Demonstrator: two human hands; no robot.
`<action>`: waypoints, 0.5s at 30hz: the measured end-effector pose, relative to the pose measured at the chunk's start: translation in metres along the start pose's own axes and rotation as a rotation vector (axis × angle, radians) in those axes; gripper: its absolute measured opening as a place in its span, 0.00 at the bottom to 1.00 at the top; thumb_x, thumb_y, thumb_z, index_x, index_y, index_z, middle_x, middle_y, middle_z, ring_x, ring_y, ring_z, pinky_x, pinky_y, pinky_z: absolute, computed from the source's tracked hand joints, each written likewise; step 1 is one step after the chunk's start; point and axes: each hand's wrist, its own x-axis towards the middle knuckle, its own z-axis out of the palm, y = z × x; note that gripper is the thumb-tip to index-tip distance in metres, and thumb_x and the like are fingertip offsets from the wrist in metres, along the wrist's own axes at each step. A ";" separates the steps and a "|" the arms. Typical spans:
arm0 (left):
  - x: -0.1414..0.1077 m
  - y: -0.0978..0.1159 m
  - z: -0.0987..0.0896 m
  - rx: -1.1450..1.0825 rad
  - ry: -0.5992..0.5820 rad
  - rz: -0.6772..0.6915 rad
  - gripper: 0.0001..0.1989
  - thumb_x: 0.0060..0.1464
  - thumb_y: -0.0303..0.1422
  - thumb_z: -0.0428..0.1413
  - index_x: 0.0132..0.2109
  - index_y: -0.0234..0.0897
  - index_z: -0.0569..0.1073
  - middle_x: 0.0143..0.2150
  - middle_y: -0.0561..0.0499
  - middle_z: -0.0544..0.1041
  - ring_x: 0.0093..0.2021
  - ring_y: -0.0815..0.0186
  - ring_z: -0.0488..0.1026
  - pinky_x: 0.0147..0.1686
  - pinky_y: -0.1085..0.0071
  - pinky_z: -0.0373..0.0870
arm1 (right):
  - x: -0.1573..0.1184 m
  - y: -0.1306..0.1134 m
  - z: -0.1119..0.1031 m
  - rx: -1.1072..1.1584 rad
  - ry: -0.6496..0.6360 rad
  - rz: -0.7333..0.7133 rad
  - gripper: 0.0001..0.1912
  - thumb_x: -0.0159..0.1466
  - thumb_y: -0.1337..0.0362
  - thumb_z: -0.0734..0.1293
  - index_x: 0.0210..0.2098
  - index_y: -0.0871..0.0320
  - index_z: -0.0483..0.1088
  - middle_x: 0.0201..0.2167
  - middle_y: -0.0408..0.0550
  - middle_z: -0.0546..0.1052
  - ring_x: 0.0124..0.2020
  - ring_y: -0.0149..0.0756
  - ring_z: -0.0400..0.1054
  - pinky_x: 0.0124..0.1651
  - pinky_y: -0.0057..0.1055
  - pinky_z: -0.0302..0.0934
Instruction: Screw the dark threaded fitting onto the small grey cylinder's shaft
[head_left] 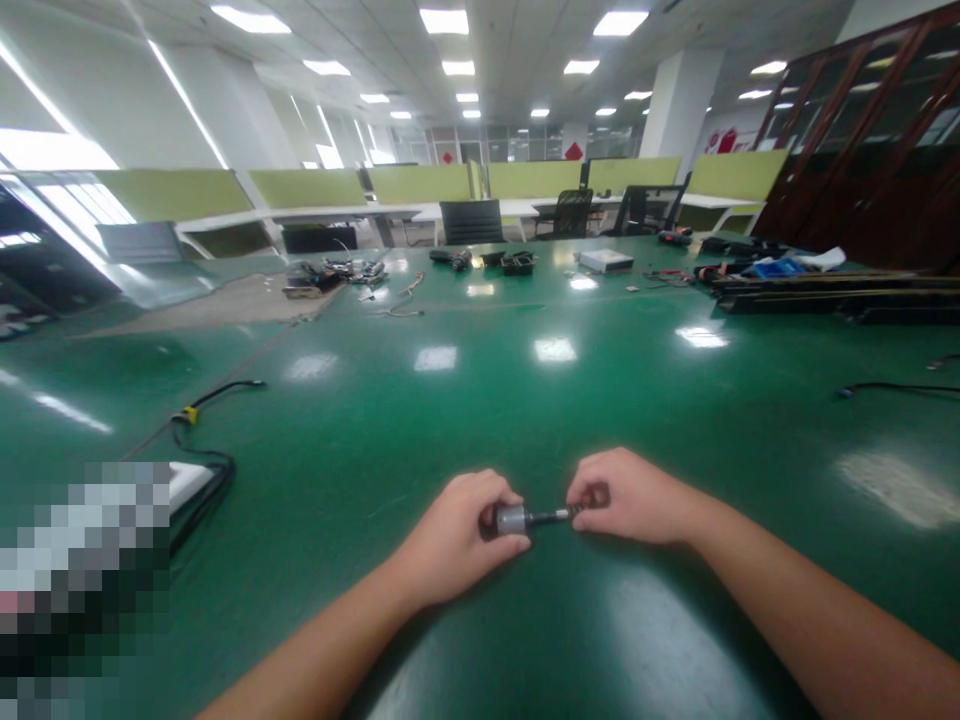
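My left hand (466, 535) is wrapped round a small grey cylinder (511, 519), thumb and fingers on opposite sides of it. A thin dark shaft (541, 518) with a light, silvery end sticks out of the cylinder to the right. At that end, my right hand (626, 497) has its thumb and fingers curled in a pinch around a tiny dark piece, too small to make out. Both hands are low over the green tabletop (450, 420), near the middle of the view.
Black cables (214, 475) with a yellow tag lie at left beside a pixelated object (82, 560). Farther back are electronic parts (330, 275), a silver box (604, 261) and long black bars (832, 298). A thin cable (900, 388) lies at right.
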 end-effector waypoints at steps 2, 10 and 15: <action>0.000 -0.001 0.001 0.000 0.001 0.003 0.11 0.52 0.36 0.66 0.41 0.38 0.75 0.35 0.53 0.73 0.37 0.63 0.69 0.39 0.69 0.61 | 0.000 0.000 0.002 0.007 -0.002 -0.002 0.05 0.55 0.67 0.74 0.33 0.56 0.79 0.28 0.40 0.76 0.28 0.29 0.68 0.31 0.25 0.57; 0.001 -0.001 0.003 0.006 0.019 0.031 0.10 0.52 0.35 0.66 0.40 0.38 0.75 0.35 0.52 0.74 0.37 0.63 0.69 0.39 0.68 0.60 | 0.015 -0.021 0.039 -0.065 0.123 -0.122 0.03 0.59 0.65 0.73 0.34 0.55 0.79 0.31 0.43 0.77 0.34 0.33 0.68 0.39 0.30 0.55; 0.001 -0.001 0.003 0.010 0.020 0.016 0.10 0.52 0.35 0.66 0.40 0.38 0.75 0.34 0.53 0.73 0.36 0.63 0.69 0.38 0.68 0.60 | 0.016 -0.024 0.046 -0.058 0.138 -0.129 0.05 0.58 0.69 0.73 0.35 0.55 0.77 0.30 0.42 0.76 0.34 0.34 0.67 0.39 0.30 0.54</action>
